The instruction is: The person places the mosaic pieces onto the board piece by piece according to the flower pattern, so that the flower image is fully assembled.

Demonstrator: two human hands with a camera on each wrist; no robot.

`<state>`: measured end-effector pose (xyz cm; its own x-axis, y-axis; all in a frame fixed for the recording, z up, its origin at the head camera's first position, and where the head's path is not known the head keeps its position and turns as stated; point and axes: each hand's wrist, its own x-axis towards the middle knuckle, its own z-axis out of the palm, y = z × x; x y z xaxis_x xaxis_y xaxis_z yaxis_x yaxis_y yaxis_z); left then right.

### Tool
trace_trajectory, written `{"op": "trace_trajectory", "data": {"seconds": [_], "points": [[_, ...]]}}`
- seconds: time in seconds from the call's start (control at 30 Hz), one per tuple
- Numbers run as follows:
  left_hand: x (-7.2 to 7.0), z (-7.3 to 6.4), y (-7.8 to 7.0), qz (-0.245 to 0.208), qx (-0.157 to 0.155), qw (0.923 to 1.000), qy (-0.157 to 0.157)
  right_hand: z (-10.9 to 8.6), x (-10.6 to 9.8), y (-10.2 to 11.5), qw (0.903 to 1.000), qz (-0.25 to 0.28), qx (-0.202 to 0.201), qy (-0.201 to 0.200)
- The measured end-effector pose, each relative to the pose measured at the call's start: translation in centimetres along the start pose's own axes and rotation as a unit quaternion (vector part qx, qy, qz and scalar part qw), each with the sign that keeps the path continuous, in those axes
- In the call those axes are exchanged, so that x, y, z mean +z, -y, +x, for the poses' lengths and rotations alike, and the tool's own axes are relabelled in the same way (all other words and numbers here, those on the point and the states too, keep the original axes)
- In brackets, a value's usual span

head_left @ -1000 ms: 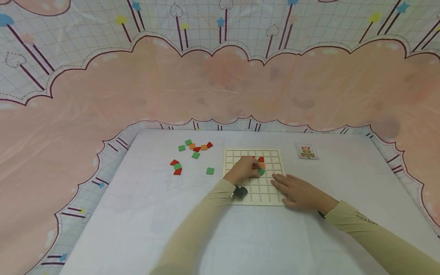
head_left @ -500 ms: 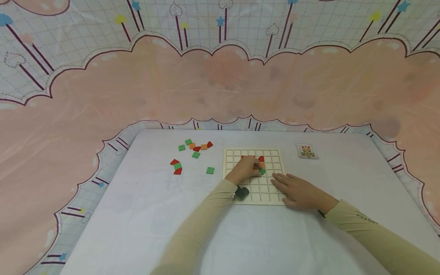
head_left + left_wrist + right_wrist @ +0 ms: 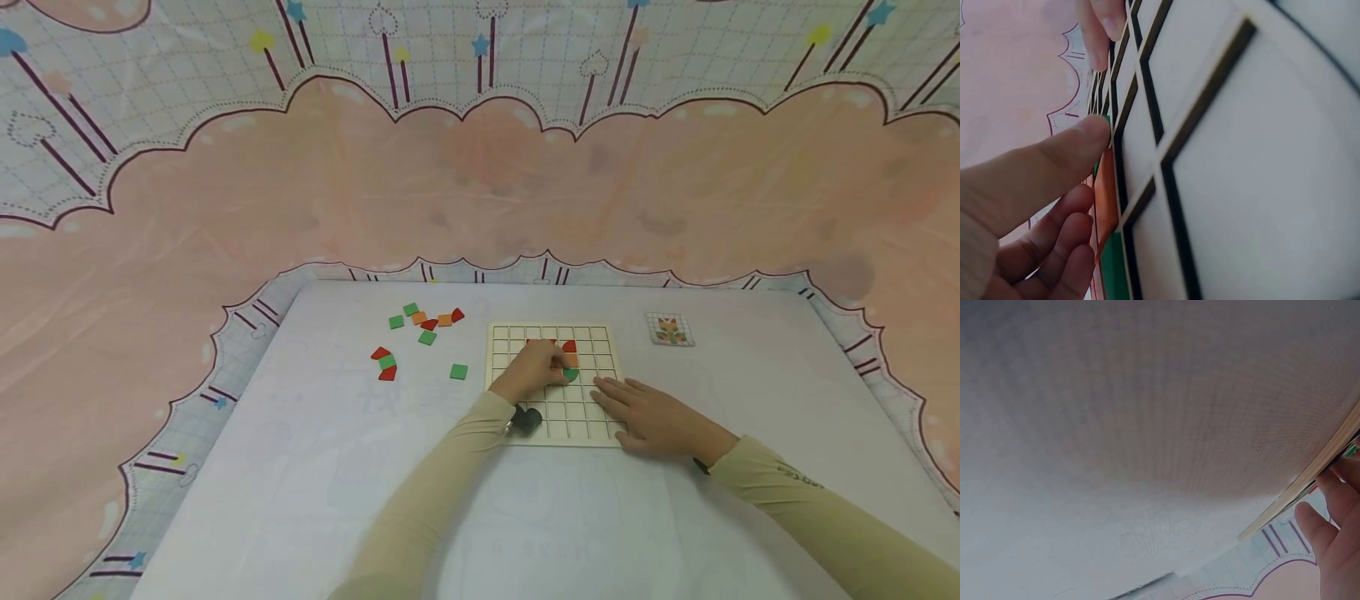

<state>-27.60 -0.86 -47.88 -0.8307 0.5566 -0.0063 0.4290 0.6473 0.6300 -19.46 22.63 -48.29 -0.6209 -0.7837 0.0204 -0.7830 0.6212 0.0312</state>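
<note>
Over the pale gridded wooden board (image 3: 555, 429), my left hand (image 3: 528, 371) pinches a green tile (image 3: 571, 376) with a rounded edge, thumb on top of it. That green tile (image 3: 1106, 122) shows partly under the thumb in the left wrist view. Beside it, along the grid, lie an orange tile (image 3: 1107, 194) and another green tile (image 3: 1115, 265). A red tile (image 3: 569, 347) and an orange tile (image 3: 572, 361) sit in cells above the pinched tile. My right hand (image 3: 660, 421) rests flat with its fingers on the board's right side. The left hand hides some tiles.
Left of the board lie loose tiles: a green square (image 3: 459, 372), a red tile (image 3: 387, 375), an orange square (image 3: 445, 320) and several more. To the right is a small pattern card (image 3: 670, 330). All stand on a white tabletop (image 3: 300, 467).
My left hand has shifted very slightly to the right over the same cells, showing more red at its left. The right hand has stayed where it was.
</note>
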Motion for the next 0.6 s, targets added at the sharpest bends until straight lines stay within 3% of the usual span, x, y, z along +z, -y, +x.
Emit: {"op": "trace_trajectory", "data": {"seconds": [0.27,0.43,0.6], "points": [[-0.8,-0.7,1.0,-0.024,-0.012,0.9996,0.009,0.1,-0.6,0.3,0.9998,0.014,0.005,0.014],[-2.3,-1.6,1.7,-0.048,-0.016,0.9985,0.019,0.2,-0.9,0.4,0.9990,0.021,0.015,0.035],[-3.7,-2.6,2.6,-0.054,-0.011,0.9985,0.007,0.1,-1.0,0.3,0.9983,0.027,0.020,0.047]]}}
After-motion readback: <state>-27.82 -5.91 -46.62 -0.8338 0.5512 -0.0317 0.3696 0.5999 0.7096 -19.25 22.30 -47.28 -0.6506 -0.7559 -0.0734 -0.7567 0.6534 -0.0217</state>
